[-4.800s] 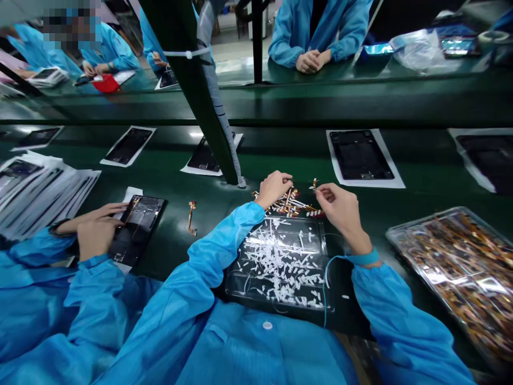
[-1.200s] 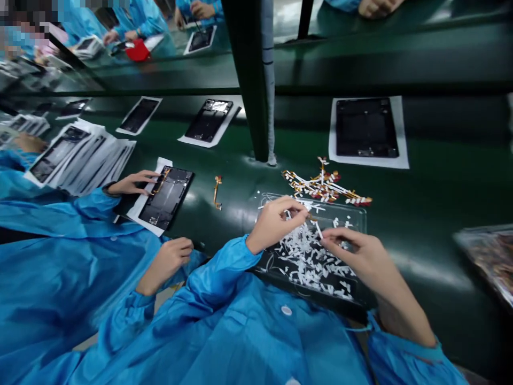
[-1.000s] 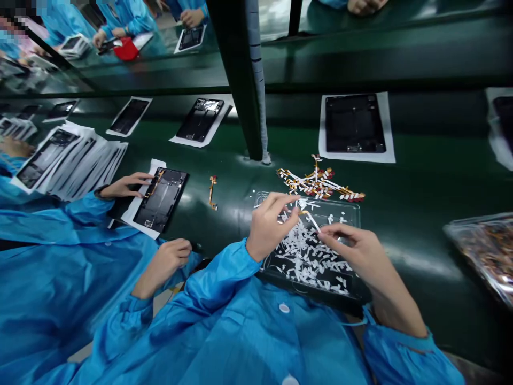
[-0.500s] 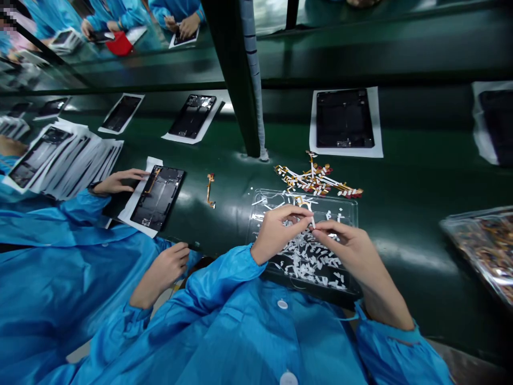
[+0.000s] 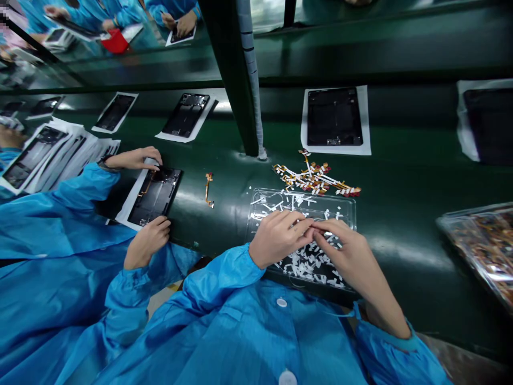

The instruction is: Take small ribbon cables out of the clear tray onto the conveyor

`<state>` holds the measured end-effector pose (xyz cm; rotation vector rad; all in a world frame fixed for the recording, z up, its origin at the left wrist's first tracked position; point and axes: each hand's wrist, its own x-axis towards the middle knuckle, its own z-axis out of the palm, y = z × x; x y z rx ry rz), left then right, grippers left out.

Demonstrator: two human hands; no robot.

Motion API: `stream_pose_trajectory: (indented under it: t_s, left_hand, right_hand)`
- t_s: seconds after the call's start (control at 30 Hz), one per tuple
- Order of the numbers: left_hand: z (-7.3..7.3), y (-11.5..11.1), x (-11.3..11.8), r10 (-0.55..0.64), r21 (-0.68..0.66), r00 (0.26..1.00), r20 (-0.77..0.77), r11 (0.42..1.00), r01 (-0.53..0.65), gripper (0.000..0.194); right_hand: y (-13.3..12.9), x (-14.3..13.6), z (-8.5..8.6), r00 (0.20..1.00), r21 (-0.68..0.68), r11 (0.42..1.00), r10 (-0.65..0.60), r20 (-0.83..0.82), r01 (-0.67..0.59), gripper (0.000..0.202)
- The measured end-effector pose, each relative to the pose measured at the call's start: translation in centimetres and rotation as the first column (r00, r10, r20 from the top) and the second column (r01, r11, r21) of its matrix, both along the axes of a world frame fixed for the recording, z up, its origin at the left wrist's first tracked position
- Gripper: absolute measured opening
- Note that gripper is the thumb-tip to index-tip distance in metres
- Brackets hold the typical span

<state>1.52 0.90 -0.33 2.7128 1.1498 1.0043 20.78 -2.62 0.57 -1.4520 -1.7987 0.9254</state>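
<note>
My left hand (image 5: 282,238) and my right hand (image 5: 347,243) meet fingertip to fingertip above a clear plastic tray (image 5: 352,214). Both hands are closed in a pinch. Whatever sits between the fingers is hidden by them. Many small white strips (image 5: 308,264) lie scattered in the tray under my hands. Just beyond the tray's far edge is a pile of orange-and-white flex cables (image 5: 316,179). A single flex cable (image 5: 208,190) lies on the green bench to the left.
At left, a co-worker's hands (image 5: 148,240) touch a black tablet housing (image 5: 156,198). More housings on white sheets (image 5: 334,117) line the back. A dark post (image 5: 232,75) rises mid-bench. A clear box of parts (image 5: 481,240) stands right.
My left hand has rolled over, its fingers now covering the orange piece and white strip visible at my fingertips before. The co-worker's hands have moved onto the housing. The view has shifted slightly.
</note>
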Motion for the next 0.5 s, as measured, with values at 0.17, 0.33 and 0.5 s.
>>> stream_pose_trajectory:
  t_s: [0.17,0.33,0.5]
  left_hand:
    - [0.3,-0.1,-0.1,-0.011,0.027,1.0,-0.012,1.0,0.011,0.01]
    - [-0.2,0.6,-0.5,0.064,-0.06,0.998,-0.008,0.996,-0.065,0.013]
    - [-1.3,1.9,-2.1,0.102,-0.096,0.993,-0.056,0.99,-0.107,0.014]
  right_hand:
    - [0.0,-0.6,0.3,0.999,0.0,1.0,0.006,0.039,-0.006,0.021]
    - [-0.5,1.5,2.2,1.0,-0.048,0.999,-0.01,0.019,0.011,0.021]
    - [-0.5,6.4,5.2,0.999,-0.068,0.997,-0.018,0.039,0.021,0.021]
